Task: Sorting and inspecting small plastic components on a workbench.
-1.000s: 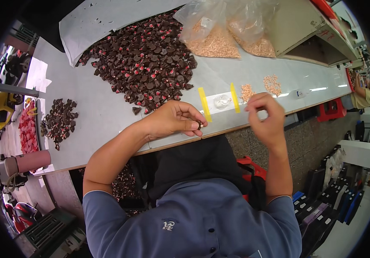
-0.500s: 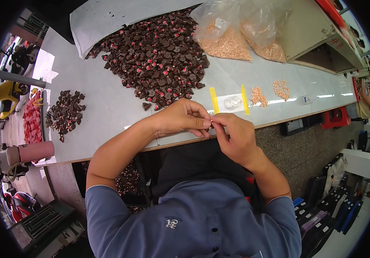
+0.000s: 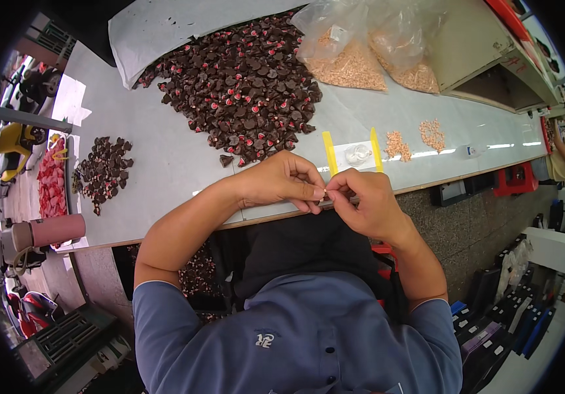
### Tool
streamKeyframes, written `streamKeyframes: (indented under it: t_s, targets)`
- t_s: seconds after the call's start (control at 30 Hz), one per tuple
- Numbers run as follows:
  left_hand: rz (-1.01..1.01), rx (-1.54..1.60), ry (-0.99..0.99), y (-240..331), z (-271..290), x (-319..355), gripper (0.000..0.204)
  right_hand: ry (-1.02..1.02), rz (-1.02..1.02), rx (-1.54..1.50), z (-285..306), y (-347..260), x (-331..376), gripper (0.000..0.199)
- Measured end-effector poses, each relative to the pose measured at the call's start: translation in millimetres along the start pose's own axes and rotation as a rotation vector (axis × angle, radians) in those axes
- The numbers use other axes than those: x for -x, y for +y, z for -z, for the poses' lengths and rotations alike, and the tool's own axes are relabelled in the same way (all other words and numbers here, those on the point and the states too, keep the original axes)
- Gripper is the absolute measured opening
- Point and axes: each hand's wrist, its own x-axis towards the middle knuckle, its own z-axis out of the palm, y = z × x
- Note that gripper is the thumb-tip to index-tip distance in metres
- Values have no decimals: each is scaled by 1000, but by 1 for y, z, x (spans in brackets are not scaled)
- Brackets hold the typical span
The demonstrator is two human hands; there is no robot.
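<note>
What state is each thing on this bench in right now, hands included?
Left hand: fingertips pinched on a tiny piece.
Right hand: fingertips pinched at the same spot.
Tiny piece: held between both hands.
Big dark pile: loose, spread out.
Small dark pile: set apart.
Plastic bags: open, part full of tan grains.
Pink cup: lying on its side.

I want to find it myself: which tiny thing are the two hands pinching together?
Start at the big heap of dark brown and red pieces on the grey table. Come down to the table's near edge, where the left hand and right hand meet. Between their fingertips sits one tiny pale bit, alone, unlike the small tan piles farther right.
</note>
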Motion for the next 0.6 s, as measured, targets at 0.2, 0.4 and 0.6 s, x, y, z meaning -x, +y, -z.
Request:
streamKeyframes:
  t_s: [0.2, 0.4, 0.6]
  targets:
    - [1, 7, -7, -1, 1, 0, 21, -24, 35, 54, 1, 3, 0, 11]
    - [8, 28, -13, -1, 1, -2, 22, -22, 114, 187, 7, -3, -4, 12]
    - [-58, -1, 0, -5, 2, -1, 27, -29, 193, 474, 43, -6, -18, 13]
